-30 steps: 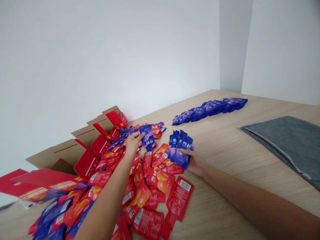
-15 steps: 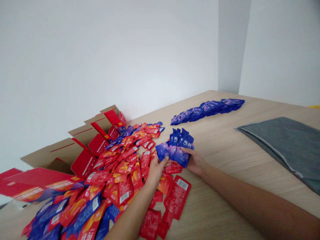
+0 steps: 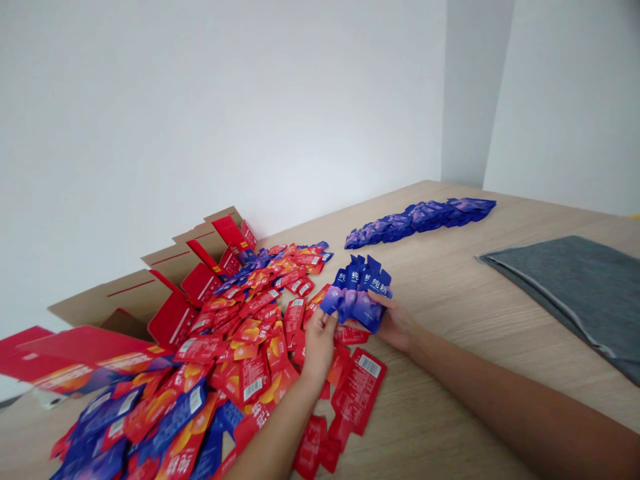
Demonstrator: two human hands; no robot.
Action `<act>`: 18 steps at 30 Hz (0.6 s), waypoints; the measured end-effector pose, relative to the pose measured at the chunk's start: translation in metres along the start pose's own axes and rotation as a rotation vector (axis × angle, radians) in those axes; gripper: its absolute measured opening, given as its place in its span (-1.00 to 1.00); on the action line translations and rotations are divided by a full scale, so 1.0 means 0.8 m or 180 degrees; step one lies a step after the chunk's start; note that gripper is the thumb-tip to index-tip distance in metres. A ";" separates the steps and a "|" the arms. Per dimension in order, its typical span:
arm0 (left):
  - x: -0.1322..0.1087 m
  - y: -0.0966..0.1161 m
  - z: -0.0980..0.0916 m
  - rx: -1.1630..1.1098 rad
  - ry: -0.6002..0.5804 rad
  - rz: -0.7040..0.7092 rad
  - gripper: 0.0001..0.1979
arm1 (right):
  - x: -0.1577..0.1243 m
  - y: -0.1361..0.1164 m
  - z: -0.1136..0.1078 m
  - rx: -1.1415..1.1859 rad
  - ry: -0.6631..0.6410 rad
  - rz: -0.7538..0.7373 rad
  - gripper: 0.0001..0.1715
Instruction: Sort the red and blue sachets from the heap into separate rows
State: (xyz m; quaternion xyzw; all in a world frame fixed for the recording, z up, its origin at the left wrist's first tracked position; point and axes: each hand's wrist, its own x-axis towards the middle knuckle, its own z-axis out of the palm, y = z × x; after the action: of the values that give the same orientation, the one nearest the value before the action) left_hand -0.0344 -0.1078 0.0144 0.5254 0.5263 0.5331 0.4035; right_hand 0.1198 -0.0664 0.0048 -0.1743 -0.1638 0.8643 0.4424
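Note:
A fan of several blue-and-purple sachets [image 3: 369, 311] with narrow spout-like tops is held up over the table, white characters facing me. My right hand [image 3: 399, 325] grips the fan from the right, thumb across the front and the other fingers behind it. At the lower left corner, my left hand [image 3: 320, 337] is closed with thumb and fingers pinching the sachets' edge. Below and left of my hands spreads a loose heap of red-and-orange sachets [image 3: 253, 377], mixed with blue ones [image 3: 175, 417]. Part of the heap is hidden by my left forearm.
Open red cardboard boxes [image 3: 165, 323] with brown flaps line the left side against the wall. A long overlapping row of blue sachets [image 3: 417, 220] lies at the back of the wooden table [image 3: 450, 280]. To the right is a folded grey cloth [image 3: 570, 287].
The held blue sachets now overlap in a tighter, more even fan, with another top showing. My left fingers have moved slightly right and down along its edge. The view has shifted slightly.

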 end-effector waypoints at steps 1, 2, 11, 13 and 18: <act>0.001 -0.003 0.000 0.0154 -0.0135 0.0028 -0.81 | 0.000 -0.001 0.000 -0.0005 0.0020 0.0000 -0.81; 0.001 -0.006 -0.002 0.0320 -0.0265 0.0035 -0.84 | 0.001 -0.002 -0.001 -0.0041 0.0062 -0.0013 -0.82; 0.010 0.022 0.010 -0.0047 -0.0231 0.0336 -0.46 | -0.003 0.000 0.014 -0.0913 -0.0056 -0.0774 -0.68; 0.010 0.038 0.032 -0.0007 -0.0146 0.0335 -0.38 | -0.009 -0.012 0.023 -0.1197 -0.0033 -0.1042 -0.60; 0.009 0.044 0.082 -0.0131 -0.0020 0.0419 -0.40 | -0.035 -0.056 0.014 -0.2251 -0.0039 -0.1614 -0.53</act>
State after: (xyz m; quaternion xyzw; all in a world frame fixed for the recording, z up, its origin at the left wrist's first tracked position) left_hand 0.0334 -0.0959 0.0434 0.5521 0.4783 0.5675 0.3800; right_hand 0.1624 -0.0661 0.0388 -0.2642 -0.4900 0.6201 0.5528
